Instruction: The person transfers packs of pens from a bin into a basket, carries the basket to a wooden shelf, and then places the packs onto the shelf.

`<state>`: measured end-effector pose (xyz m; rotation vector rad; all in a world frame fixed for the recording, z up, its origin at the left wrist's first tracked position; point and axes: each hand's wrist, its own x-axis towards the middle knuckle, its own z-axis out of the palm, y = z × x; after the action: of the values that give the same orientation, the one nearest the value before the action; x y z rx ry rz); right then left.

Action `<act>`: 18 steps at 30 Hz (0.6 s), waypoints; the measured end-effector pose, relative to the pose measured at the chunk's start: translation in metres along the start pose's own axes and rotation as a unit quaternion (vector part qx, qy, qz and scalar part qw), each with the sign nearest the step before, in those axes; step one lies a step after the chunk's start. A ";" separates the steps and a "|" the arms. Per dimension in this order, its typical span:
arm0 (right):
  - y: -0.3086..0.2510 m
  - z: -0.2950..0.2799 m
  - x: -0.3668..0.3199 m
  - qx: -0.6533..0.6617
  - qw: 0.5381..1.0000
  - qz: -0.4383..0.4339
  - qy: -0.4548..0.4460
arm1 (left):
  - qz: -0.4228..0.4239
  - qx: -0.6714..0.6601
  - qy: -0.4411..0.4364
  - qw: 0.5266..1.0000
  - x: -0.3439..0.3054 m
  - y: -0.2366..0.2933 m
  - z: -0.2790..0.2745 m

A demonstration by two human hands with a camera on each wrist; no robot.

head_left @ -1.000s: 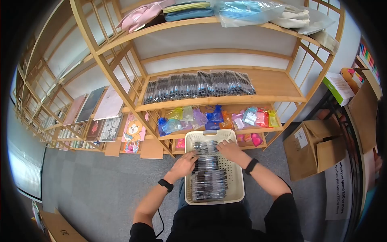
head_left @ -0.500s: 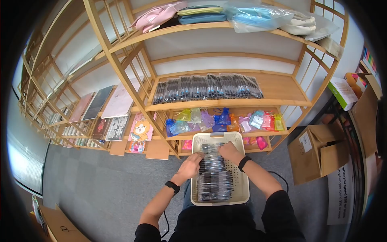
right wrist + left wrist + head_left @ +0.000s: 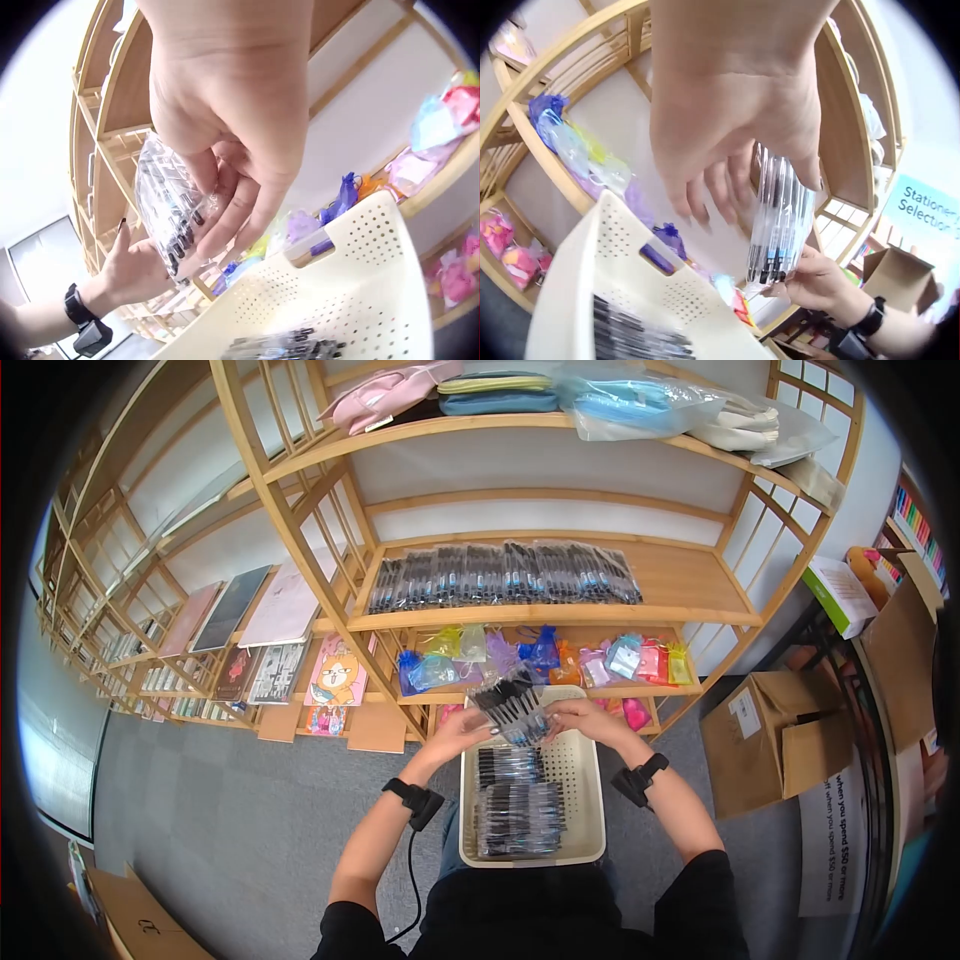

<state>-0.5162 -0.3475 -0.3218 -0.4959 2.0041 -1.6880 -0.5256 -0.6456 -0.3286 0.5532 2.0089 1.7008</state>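
A clear plastic pack of black pens (image 3: 512,708) is held tilted above the far end of a cream basket (image 3: 466,815). My left hand (image 3: 458,736) grips it at its left side; in the left wrist view the pack (image 3: 778,217) comes out between thumb and fingers. From the other side my right hand (image 3: 588,722) pinches the pack's edge, thumb and bent fingers on the plastic in the right wrist view. More packs of pens (image 3: 520,818) lie stacked inside the basket, which rests on the person's lap.
On the wooden shelf (image 3: 690,585) ahead stands a long row of packed pens (image 3: 500,575). Below it lie coloured pouches (image 3: 540,650); pencil cases (image 3: 498,395) sit on top. A cardboard box (image 3: 760,740) stands at the right, notebooks (image 3: 280,600) at the left.
Both hands have lifted a pack of pens up out of the basket's far end and tilted it. Earlier, both hands were down inside the basket at the pens.
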 end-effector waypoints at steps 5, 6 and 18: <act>-0.023 0.003 -0.012 -0.125 0.992 0.006 -0.009 | 0.081 0.112 0.062 0.988 0.020 0.061 0.032; -0.020 0.004 -0.012 -0.125 0.992 0.008 -0.007 | 0.081 0.111 0.059 0.989 0.024 0.066 0.035; -0.040 0.008 -0.012 0.048 0.966 -0.109 0.228 | 0.109 0.054 0.093 0.988 0.074 0.077 0.062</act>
<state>-0.5027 -0.3543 -0.2818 -0.3229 2.2269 -2.1857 -0.5497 -0.5413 -0.2672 0.6965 2.2546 1.8370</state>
